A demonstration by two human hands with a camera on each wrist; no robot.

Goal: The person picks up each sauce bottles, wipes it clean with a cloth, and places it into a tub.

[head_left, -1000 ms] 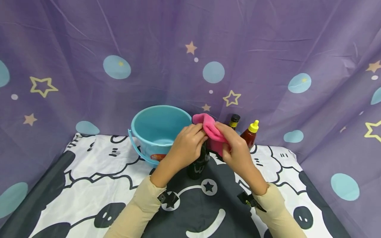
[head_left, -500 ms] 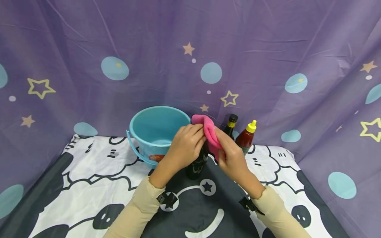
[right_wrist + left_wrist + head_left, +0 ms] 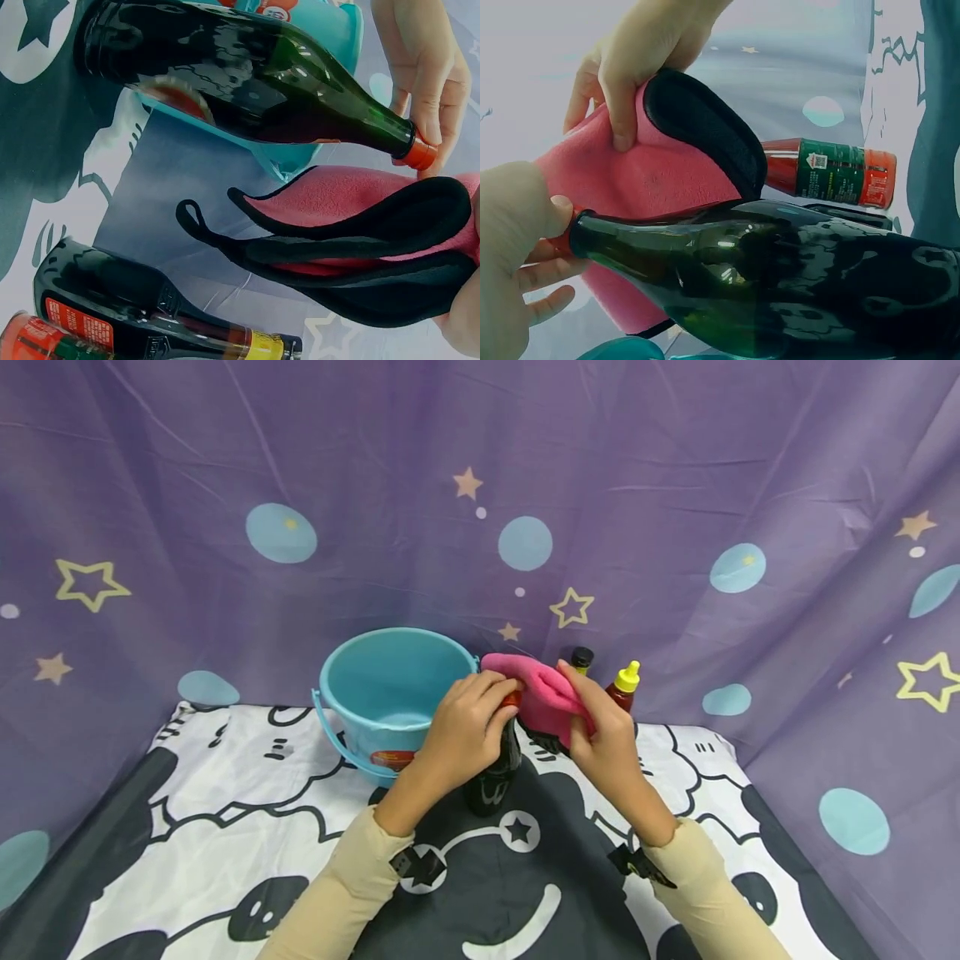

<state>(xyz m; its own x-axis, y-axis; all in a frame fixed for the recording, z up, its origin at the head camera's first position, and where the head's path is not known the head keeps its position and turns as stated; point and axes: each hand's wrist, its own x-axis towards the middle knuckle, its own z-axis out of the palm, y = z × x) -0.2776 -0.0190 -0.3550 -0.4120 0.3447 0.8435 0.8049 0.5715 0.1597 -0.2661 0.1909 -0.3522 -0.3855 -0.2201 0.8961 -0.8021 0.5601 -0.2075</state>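
Observation:
A dark green glass bottle [image 3: 247,67] with a red cap [image 3: 420,157] stands upright in front of the bucket. My left hand [image 3: 461,718] pinches that cap between thumb and fingers. Just to the right, my right hand [image 3: 609,739] grips a folded pink cloth [image 3: 660,176] with black edging and a hanging loop. The cloth hangs behind the bottle's neck. Whether the left fingertips also touch the cloth, I cannot tell.
Left of the bottle stands a blue bucket [image 3: 333,689] with its handle down. Behind the right hand are a dark sauce bottle [image 3: 112,289] and a red sauce bottle [image 3: 832,172] with a yellow nozzle [image 3: 628,677]. A purple curtain [image 3: 390,527] hangs behind the patterned tablecloth [image 3: 225,777].
My right hand has drawn the cloth a little rightward, and it has spread wider. The red cap under my left hand now shows. The left hand keeps its place at the bottle top.

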